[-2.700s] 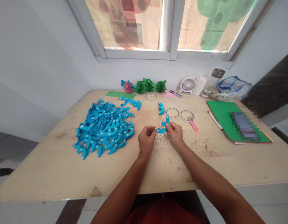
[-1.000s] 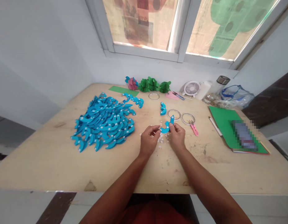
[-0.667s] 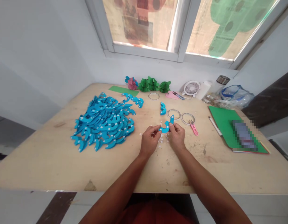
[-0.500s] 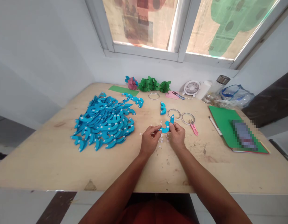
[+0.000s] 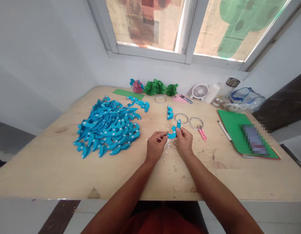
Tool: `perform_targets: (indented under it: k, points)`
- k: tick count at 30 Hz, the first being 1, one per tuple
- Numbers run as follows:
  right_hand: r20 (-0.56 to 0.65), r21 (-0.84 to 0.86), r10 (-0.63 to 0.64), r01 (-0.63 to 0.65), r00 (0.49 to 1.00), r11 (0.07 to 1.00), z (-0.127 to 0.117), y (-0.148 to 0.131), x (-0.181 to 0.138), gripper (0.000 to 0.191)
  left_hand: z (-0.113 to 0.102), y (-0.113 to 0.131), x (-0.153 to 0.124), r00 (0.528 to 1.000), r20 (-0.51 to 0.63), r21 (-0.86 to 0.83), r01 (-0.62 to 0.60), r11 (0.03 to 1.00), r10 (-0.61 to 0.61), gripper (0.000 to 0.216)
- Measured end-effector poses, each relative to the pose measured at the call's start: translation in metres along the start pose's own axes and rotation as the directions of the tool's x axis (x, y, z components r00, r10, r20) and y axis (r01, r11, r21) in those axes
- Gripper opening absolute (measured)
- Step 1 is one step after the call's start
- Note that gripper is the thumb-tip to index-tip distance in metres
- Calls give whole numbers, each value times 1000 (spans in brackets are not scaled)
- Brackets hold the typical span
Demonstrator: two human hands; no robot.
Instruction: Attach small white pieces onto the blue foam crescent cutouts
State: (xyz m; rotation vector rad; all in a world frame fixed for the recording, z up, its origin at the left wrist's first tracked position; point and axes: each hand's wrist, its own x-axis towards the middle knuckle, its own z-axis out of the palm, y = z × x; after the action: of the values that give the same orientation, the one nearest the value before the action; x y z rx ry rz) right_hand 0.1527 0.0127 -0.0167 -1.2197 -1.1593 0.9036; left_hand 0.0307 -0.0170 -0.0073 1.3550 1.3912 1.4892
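A curved blue paper piece [image 5: 172, 134] with small white squares on it is held between my two hands over the table. My left hand [image 5: 156, 145] pinches its left end between thumb and fingers. On the other end, my right hand [image 5: 184, 140] grips near the pointed tip. Small white paper bits [image 5: 167, 147] lie scattered beneath. Just beyond my hands rests another blue paper piece [image 5: 170, 112]. To the left spreads a large heap of similar blue pieces [image 5: 111, 126], many bearing white squares.
Tape rolls [image 5: 181, 119] and pink-handled snips [image 5: 202, 132] lie right of my hands. Folded green paper ornaments [image 5: 159, 87], a small fan [image 5: 200, 91] and a glass bottle [image 5: 226, 92] stand along the wall. A green folder [image 5: 234, 130] with a blurred-out object is at the right.
Both hands keep their grip on the blue paper piece, with only slight movement. The whole view has shifted very slightly; nothing else differs visibly.
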Motion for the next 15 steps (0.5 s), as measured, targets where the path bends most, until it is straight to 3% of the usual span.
perform_targets:
  k: [15]
  points:
    - [24,-157,-106,108,994,982,-1,-7,-4,31,0,5,1,988,-24,-32,155,987,-155,16]
